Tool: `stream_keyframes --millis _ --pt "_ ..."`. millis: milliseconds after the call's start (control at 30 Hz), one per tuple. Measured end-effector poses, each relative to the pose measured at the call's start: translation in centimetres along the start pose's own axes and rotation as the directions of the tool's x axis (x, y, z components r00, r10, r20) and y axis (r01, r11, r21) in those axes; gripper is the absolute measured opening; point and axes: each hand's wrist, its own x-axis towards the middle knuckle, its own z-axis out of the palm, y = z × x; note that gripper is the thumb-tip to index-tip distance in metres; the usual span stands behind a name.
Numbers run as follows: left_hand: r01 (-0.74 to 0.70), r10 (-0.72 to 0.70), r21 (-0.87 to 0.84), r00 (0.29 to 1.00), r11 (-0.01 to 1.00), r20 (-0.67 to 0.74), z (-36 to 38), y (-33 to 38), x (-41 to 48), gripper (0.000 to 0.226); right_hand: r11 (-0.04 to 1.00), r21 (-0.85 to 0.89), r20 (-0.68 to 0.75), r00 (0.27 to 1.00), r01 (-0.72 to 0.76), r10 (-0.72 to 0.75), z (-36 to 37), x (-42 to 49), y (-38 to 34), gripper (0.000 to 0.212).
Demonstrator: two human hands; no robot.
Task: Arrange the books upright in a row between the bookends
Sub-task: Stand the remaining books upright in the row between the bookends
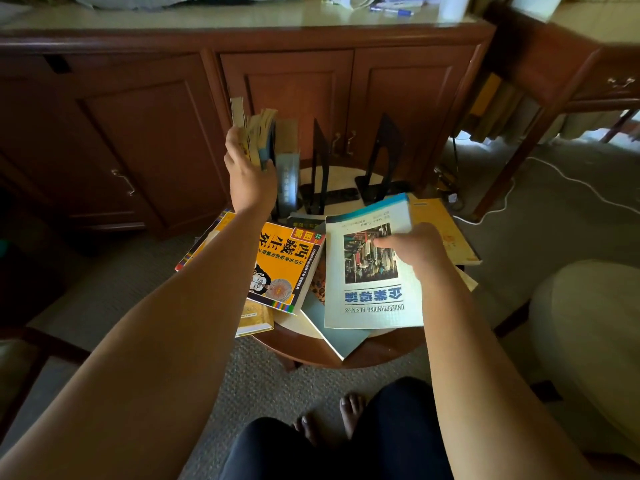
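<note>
On a small round table [381,351], two black metal bookends stand at the back, the left bookend [320,168] and the right bookend [384,161]. My left hand [247,174] grips an upright yellowed book [258,133] at the far left, beside a standing grey-blue book [288,174]. My right hand [417,251] holds a pale business textbook [370,268], thumb on its cover, lifted off the pile. An orange book [284,268] lies flat in front, with several more books under and around it.
A wooden cabinet [242,98] stands right behind the table. A cream chair [588,341] sits at the right, a dark chair arm [31,344] at the left. A white cable [568,178] runs over the carpet. My knees and bare feet are below the table.
</note>
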Motion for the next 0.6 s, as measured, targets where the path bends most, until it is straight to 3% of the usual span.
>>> stream_keyframes --millis 167,300,433,533,600 --pt "-0.017 0.017 0.017 1.0 1.0 0.006 -0.1 0.1 0.0 0.077 0.998 0.028 0.072 0.996 0.054 -0.056 -1.6 -2.1 -3.6 0.039" --pt "-0.022 0.021 0.023 1.0 1.0 0.018 -0.2 0.2 -0.1 0.077 0.975 0.046 0.027 0.975 0.219 -0.22 -3.5 -4.7 -6.8 0.038" --pt "0.002 -0.002 -0.002 1.0 1.0 0.031 -0.4 0.3 0.0 0.078 0.914 0.048 -0.115 0.911 0.402 -0.395 -3.6 -6.2 -9.4 0.037" --pt "0.004 -0.003 -0.007 0.999 1.0 0.034 -0.4 0.4 -0.1 0.078 0.859 0.158 -0.265 0.859 0.487 -0.438 -2.2 -6.3 -11.0 0.025" --pt "-0.002 0.002 -0.018 1.0 1.0 0.03 -0.4 0.3 -0.2 0.077 0.811 0.253 -0.337 0.833 0.528 -0.438 -0.7 -5.8 -11.7 0.029"
